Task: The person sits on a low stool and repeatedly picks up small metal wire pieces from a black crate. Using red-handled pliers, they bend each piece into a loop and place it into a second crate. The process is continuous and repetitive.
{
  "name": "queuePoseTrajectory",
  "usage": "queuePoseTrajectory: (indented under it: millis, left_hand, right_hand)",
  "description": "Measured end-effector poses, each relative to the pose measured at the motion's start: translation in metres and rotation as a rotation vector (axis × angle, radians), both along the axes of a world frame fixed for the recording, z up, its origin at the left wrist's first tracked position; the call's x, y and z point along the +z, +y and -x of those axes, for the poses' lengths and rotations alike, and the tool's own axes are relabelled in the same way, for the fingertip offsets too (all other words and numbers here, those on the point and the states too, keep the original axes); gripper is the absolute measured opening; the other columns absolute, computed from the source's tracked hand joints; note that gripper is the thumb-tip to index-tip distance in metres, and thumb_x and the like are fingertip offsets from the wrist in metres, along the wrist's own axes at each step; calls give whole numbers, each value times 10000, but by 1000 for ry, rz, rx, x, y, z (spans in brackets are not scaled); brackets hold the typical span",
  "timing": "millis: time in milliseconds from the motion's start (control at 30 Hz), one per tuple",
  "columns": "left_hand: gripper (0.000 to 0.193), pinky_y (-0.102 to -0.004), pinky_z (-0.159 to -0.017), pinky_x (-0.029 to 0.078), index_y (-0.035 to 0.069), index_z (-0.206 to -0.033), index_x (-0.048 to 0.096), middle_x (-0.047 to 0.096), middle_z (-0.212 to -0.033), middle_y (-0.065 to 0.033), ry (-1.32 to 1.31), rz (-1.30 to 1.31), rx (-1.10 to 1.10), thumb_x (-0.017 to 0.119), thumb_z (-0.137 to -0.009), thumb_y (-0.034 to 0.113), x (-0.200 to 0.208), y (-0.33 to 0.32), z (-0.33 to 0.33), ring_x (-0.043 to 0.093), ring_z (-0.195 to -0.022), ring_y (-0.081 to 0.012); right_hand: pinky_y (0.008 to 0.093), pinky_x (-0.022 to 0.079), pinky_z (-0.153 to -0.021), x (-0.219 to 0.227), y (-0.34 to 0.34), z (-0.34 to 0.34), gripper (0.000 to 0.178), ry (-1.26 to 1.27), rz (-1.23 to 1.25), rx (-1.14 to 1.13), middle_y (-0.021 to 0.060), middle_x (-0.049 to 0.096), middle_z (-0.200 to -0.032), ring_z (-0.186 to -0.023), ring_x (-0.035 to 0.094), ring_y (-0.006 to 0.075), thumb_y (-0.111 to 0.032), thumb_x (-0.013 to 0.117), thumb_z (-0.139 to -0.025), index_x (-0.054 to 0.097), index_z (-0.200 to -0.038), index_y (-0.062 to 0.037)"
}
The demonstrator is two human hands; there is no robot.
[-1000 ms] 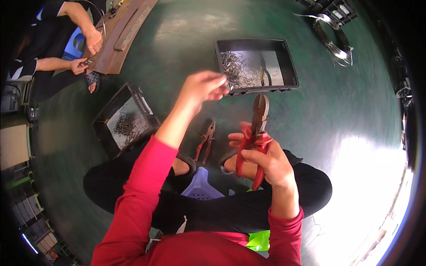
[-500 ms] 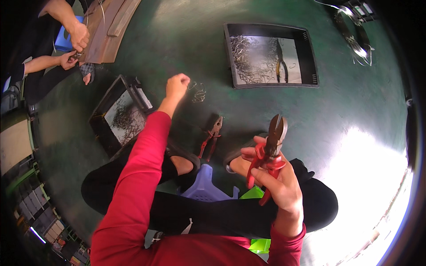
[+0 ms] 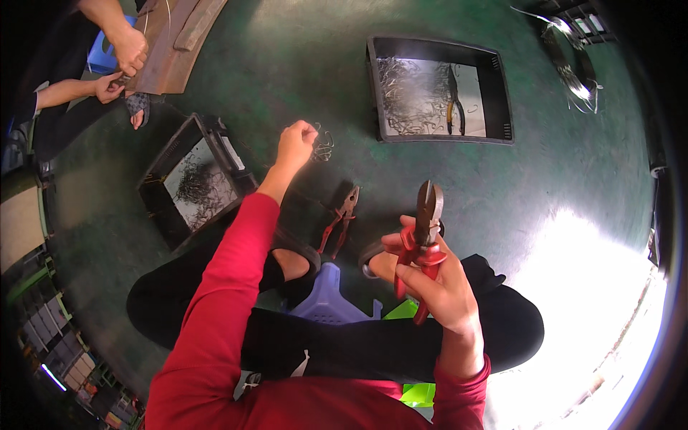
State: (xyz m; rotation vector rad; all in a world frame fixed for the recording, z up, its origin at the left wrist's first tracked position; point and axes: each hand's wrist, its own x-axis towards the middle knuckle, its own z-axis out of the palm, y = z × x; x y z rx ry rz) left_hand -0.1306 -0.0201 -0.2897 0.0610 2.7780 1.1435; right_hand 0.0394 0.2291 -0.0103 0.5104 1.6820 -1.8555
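My left hand (image 3: 295, 145) reaches forward over the green floor, thumb and fingertips pinched together. Beside those fingertips lie several thin bent wire hooks (image 3: 324, 148); whatever is in the pinch is too small to make out. Closer to me, my right hand (image 3: 446, 288) grips red-handled cutting pliers (image 3: 428, 222), held up with the jaws pointing away from me. On the floor between my feet rests a second pair of pliers (image 3: 340, 221), also red-handled, with its handles spread toward me.
A black crate (image 3: 443, 140) farther off holds wire pieces and dark pliers (image 3: 454, 100). Another crate (image 3: 159, 208) with wire pieces stands left. A purple plastic stool (image 3: 326, 301) is beneath me. Wire coils (image 3: 573, 72) lie far right. Another person's hands (image 3: 129, 54) work beside wooden boards (image 3: 168, 64).
My left hand has shifted slightly right, closer over the wire hooks. The right hand, still holding the cutting pliers, has moved a little left.
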Motion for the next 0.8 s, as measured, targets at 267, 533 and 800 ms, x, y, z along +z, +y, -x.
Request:
queuePoseTrajectory:
  millis: [267, 533, 800]
  left_hand:
    - [155, -255, -749, 483, 49, -994, 645, 656, -941, -18, -495, -871, 15, 653, -898, 171, 185, 31, -46, 604, -867, -96]
    - [131, -371, -839, 491, 90, -997, 641, 640, -1049, -15, -671, -1234, -37, 614, -926, 197, 259, 18, -94, 593, -1011, -164]
    - [150, -376, -839, 494, 77, -993, 661, 639, -1012, -9, -595, -1127, -4, 616, -924, 203, 281, -9, -126, 599, -995, -168]
  right_hand:
    - [345, 435, -974, 16, -1, -11, 544, 62, -5, 115, 159, 600, -1179, -1113, 575, 216, -38, 576, -894, 365, -1383, 73]
    - [345, 441, -967, 29, -5, -19, 553, 124, 80, 132, 151, 596, -1178, -1101, 572, 208, -25, 580, -885, 364, -1387, 65]
    - [328, 449, -950, 30, -14, -24, 504, 115, 45, 199, 142, 607, -1155, -1082, 582, 194, -35, 595, -900, 398, -1355, 55]
